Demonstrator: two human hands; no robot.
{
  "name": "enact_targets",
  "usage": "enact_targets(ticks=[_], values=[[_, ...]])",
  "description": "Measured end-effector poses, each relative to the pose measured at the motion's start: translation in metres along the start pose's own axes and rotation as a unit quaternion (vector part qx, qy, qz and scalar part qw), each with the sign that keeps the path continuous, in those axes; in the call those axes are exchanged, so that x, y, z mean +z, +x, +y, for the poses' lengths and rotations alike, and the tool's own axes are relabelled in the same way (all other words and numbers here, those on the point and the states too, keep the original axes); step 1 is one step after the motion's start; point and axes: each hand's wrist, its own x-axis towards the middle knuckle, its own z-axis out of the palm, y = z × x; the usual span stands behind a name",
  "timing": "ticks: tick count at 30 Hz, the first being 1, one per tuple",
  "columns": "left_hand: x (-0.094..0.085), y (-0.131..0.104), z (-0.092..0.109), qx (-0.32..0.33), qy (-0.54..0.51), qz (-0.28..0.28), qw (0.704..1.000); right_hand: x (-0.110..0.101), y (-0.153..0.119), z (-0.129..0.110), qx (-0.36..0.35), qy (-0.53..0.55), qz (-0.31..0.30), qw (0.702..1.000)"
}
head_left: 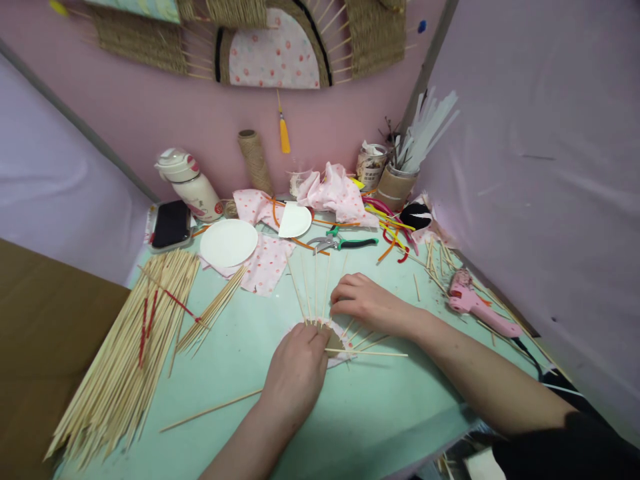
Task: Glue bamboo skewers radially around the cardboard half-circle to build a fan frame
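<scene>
A half-round cardboard piece (336, 343) with a pink dotted fabric rim lies on the table in front of me. Thin bamboo sticks (316, 287) fan outward from its curved edge. My left hand (299, 363) presses on the piece's left side with fingers bent together, covering that part of it. Above the upper right edge, the fingers of my right hand (367, 303) are curled in a pinch around one fanned stick, whose thin tip shows behind them. Another stick (370, 353) crosses the right of the piece, and a loose stick (210, 410) lies left of my left wrist.
Many bamboo sticks (125, 347) are heaped at left. A pink glue gun (480, 307) lies at right. Behind are green-handled pruning shears (350, 243), a white disc (229, 243), a phone (171, 225), a bottle (193, 187), a twine spool (255, 162) and pink fabric (335, 193).
</scene>
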Motion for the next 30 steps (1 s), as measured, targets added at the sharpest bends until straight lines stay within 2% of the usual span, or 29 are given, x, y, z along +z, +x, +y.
enact_targets(ticks=[21,25,30], values=[[0.001,0.001,-0.001,0.009,0.001,0.012,1.000,-0.003,0.001,-0.003,0.004,0.006,-0.003,1.000],[0.000,0.002,-0.002,0.009,-0.005,0.012,1.000,-0.011,-0.006,-0.005,0.026,-0.003,0.026,0.999],[0.002,0.003,-0.001,-0.010,-0.027,0.015,0.999,-0.026,-0.045,-0.011,0.128,-0.023,0.113,0.985]])
